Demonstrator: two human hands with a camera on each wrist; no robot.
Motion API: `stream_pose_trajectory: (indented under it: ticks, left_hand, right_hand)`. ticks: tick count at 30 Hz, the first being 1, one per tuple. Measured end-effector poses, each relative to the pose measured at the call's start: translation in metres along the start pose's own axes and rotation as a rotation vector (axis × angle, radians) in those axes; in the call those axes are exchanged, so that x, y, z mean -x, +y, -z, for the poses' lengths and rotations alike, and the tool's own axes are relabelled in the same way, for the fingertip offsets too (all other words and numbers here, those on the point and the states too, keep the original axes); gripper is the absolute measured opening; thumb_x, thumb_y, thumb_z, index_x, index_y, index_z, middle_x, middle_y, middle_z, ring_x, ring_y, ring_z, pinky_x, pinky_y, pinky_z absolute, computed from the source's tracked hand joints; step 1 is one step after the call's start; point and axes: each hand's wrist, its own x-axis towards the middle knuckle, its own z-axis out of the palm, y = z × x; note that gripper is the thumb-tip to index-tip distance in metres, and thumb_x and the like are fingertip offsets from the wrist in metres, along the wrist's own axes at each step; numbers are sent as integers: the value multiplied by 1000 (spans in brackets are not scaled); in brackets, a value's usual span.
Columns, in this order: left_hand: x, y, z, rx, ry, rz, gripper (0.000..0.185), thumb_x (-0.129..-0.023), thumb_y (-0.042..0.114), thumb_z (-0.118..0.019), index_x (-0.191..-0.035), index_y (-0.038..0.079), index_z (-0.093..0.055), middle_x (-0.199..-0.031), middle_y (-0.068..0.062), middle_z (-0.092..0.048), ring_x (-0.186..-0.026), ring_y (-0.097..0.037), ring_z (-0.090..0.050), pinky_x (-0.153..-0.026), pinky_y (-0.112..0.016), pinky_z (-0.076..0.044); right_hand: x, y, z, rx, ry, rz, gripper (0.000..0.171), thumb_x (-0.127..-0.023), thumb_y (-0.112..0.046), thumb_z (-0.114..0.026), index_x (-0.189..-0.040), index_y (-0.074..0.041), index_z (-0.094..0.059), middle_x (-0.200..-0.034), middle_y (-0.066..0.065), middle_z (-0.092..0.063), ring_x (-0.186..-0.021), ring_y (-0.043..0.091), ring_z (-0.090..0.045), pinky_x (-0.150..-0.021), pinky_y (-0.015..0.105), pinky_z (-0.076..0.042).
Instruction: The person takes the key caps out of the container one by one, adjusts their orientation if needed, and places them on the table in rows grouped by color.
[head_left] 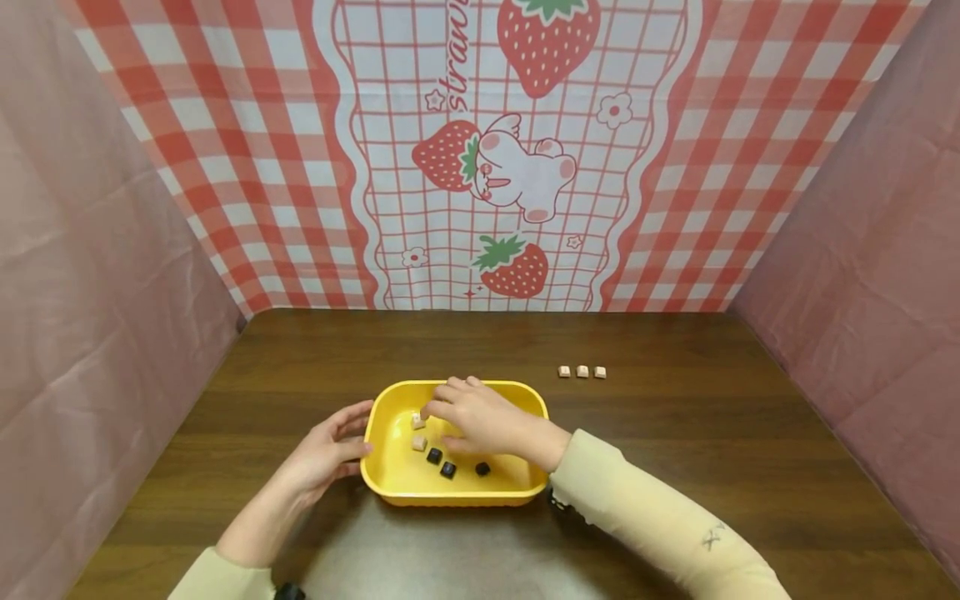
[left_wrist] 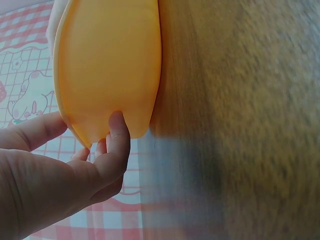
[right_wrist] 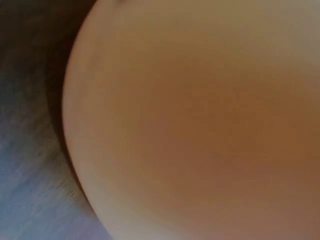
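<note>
My left hand (head_left: 330, 454) steadies the yellow tray (head_left: 390, 487) on the bench (head_left: 675, 433) by its left rim, while my right hand (head_left: 480, 417) dips inside, fingertips pinching a pale cube (head_left: 417, 420) above the dark cubes (head_left: 447, 468).

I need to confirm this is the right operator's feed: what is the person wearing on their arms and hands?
Both hands are bare, with no gloves or rings visible. The right arm wears a long pale cream sleeve, snug at the wrist, with a small grey cross-stitch mark on the forearm. The left arm has the same cream sleeve pushed back up the forearm, and a dark strap or device shows at its lower edge.
</note>
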Motion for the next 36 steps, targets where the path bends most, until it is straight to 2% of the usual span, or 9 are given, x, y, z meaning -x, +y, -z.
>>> stream_pose_trajectory:
  ticks: [6, 10, 17, 21, 28, 36]
  left_hand:
    - [1, 1, 0, -4, -1, 7, 65, -87, -6, -52, -146, 0, -26, -141, -29, -33, -111, -30, -55, -77, -38, -53]
    - [1, 1, -1, -5, -2, 10, 64, -88, -6, -52, -146, 1, -25, -141, -29, -33, -112, -31, -54, -78, -38, -53]
    - [2, 2, -1, -7, 0, 6, 65, -87, -6, -53, -146, 0, -26, -141, -29, -33, -109, -29, -56, -77, -38, -54]
    - [2, 2, -1, -4, 1, 9, 65, -87, -6, -53, -146, 0, -26, -140, -29, -33, -109, -29, -55, -77, -38, -54]
    - [2, 3, -2, -9, 7, 9, 65, -87, -7, -54, -146, 0, -26, -140, -29, -34, -109, -28, -56, -76, -37, -54]
    - [2, 2, -2, -4, 7, 8, 65, -87, -7, -53, -145, 0, -26, -140, -29, -34, -108, -28, -56, -76, -37, -54]
  right_hand:
    - [-6, 0, -7, 38, -85, 40, 37, -90, -33, -62, -125, -26, -57, -115, -2, -54, -107, 17, -49, -91, 39, -44]
    - [-6, 0, -10, 70, -122, 52, 40, -91, -30, -60, -131, -29, -54, -114, -2, -54, -102, 16, -48, -83, 33, -45]
    - [-6, 0, -15, 86, -163, 71, 41, -96, -27, -53, -136, -35, -49, -108, -3, -54, -90, 12, -45, -68, 23, -35]
    - [-5, 0, -18, 103, -145, 87, 34, -98, -30, -48, -131, -34, -54, -104, -3, -55, -89, 13, -46, -66, 23, -34]
    - [-5, 0, -18, 130, -116, 105, 31, -97, -30, -50, -127, -26, -58, -108, -2, -56, -95, 15, -51, -74, 28, -43]
    - [-4, 0, -17, 130, -106, 108, 15, -92, -34, -58, -102, -23, -60, -100, -5, -55, -88, 12, -48, -68, 26, -39]
